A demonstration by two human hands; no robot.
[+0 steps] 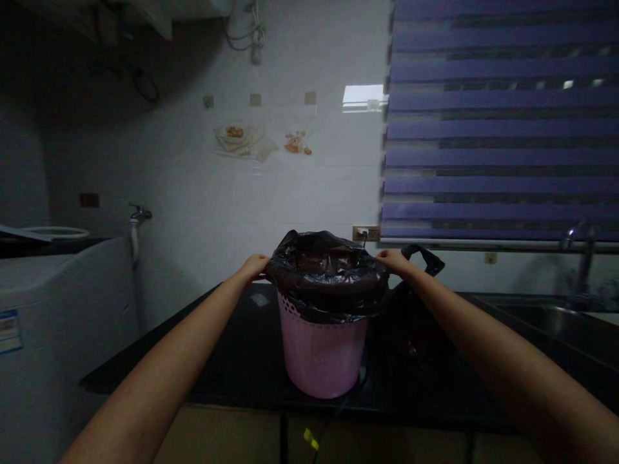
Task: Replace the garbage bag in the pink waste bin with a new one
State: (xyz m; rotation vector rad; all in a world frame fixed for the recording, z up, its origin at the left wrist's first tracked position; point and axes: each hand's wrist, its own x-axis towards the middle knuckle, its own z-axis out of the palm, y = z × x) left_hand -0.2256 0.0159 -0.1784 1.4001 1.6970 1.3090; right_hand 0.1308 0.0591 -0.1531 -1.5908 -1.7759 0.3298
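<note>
A pink perforated plastic bin (322, 361) stands upright on the black worktop (242, 364), lined with a black plastic bag (326, 283) whose top is folded down over the rim. Both arms reach forward to it. The left hand (254, 266) is at the left side of the bin's mouth and the right hand (394, 261) is at its right side, each touching the bag's folded edge with the fingers curled slightly forward. The light is dim, so I can't tell whether either hand is pinching the plastic or only resting on it.

Just right of the bin, a dark plastic bundle (409, 328) sits on the worktop, with a looped bag handle (428, 261) rising behind it. Further right of the bin are a steel sink (541, 319) and its faucet (580, 258). Well left of the bin stands a white washing machine (48, 322). Behind the bin, a wall socket (366, 233) sits low on the tiles, beneath the edge of a purple striped blind (503, 122).
</note>
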